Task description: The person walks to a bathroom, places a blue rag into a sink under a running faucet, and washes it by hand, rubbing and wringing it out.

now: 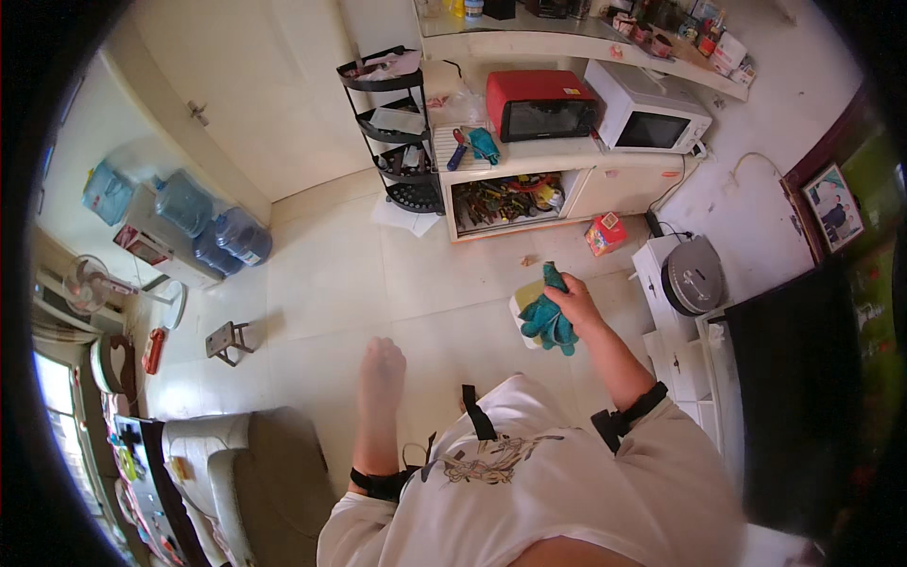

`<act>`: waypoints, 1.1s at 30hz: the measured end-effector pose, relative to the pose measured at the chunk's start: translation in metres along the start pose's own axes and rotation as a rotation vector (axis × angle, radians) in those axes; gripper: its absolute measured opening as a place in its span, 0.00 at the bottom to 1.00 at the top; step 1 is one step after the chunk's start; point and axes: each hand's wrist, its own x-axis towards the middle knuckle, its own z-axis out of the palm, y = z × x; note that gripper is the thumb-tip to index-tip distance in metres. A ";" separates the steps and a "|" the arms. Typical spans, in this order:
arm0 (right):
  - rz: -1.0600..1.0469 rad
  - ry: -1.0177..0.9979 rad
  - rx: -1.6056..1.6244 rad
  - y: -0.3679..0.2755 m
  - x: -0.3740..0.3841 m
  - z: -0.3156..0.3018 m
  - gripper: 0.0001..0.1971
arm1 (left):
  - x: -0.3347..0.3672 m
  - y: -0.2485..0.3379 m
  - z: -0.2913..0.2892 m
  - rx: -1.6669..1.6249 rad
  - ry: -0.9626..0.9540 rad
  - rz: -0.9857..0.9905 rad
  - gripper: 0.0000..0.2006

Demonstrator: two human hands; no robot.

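Note:
My right hand [573,304] is closed around the upper end of a pair of dark green work gloves [551,326]. The limp glove fingers hang down in front of a pale yellow and white box-like thing [525,297], mostly covered by them. I cannot tell whether gloves and box touch. My left hand [383,362] is held out in front of me over the tiled floor. It is smeared by motion, so its fingers are unclear; nothing shows in it. Black straps circle both my forearms.
Ahead, a low cabinet [619,194] holds tools on its open shelf, with a red toaster oven [540,104] and white microwave [650,111] on top. A black rack [404,142] stands beside it. Water jugs [184,203], a small stool [228,340] and a sofa [241,463] are left.

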 end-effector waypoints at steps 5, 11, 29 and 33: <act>0.141 0.011 -0.091 0.020 0.116 -0.017 0.09 | 0.064 0.017 0.002 0.077 0.033 0.053 0.05; 0.071 -0.074 -0.243 0.060 0.313 -0.024 0.12 | 0.122 0.034 -0.003 -0.107 0.277 0.147 0.08; -0.002 -0.206 -1.027 0.139 0.615 0.066 0.18 | 0.233 0.012 0.045 0.046 0.774 0.354 0.08; 0.074 -0.096 -1.043 0.139 0.621 0.063 0.16 | 0.232 0.012 0.039 0.037 0.782 0.330 0.09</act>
